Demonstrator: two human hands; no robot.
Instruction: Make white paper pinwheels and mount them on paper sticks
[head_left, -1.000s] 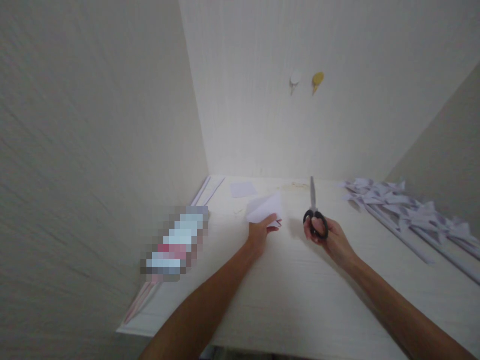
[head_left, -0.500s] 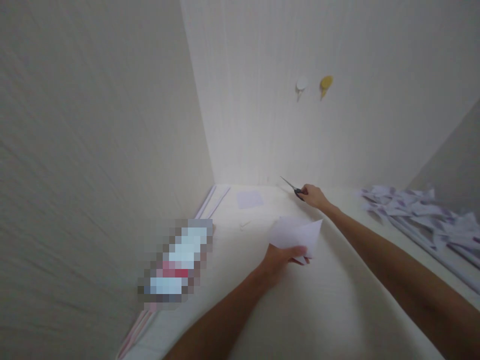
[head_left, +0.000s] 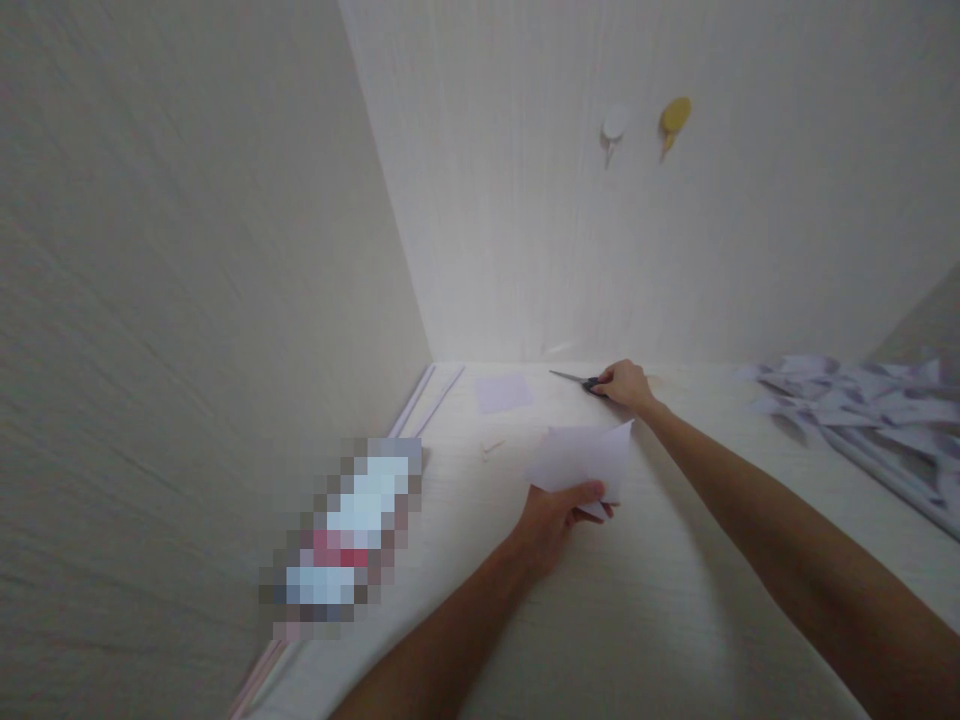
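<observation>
— So, head view. Left hand [head_left: 555, 516]?
— Pinching white paper [head_left: 581, 458]: thumb on top, fingertips showing beneath. Paper juts forward from the hand, one corner up at its right.
— Right hand [head_left: 625, 384]?
— Farther forward than the left, and right of it. Fingers closed on the dark handles of scissors [head_left: 574, 379], blades pointing left. Low over the table [head_left: 637, 620]; cannot tell whether they rest on it.
— Scissors and paper?
— Apart. Scissors beyond the paper, nearer the back wall [head_left: 517, 200].
— Around the left hand?
— Flat sheet [head_left: 503, 393] on the table, ahead and leftward, just left of the blade tips. Small scraps [head_left: 491, 448] between that sheet and the hand. Farther left, a pixelated patch [head_left: 360, 530] covers something; thin strips [head_left: 414, 398] run beyond its far end.
— Right hand's side?
— Pile of cut pieces [head_left: 862, 395] well to its right, pale rod [head_left: 885, 480] at the near edge. Above the hand, on the wall: white hook [head_left: 613, 123], yellow hook [head_left: 676, 115].
</observation>
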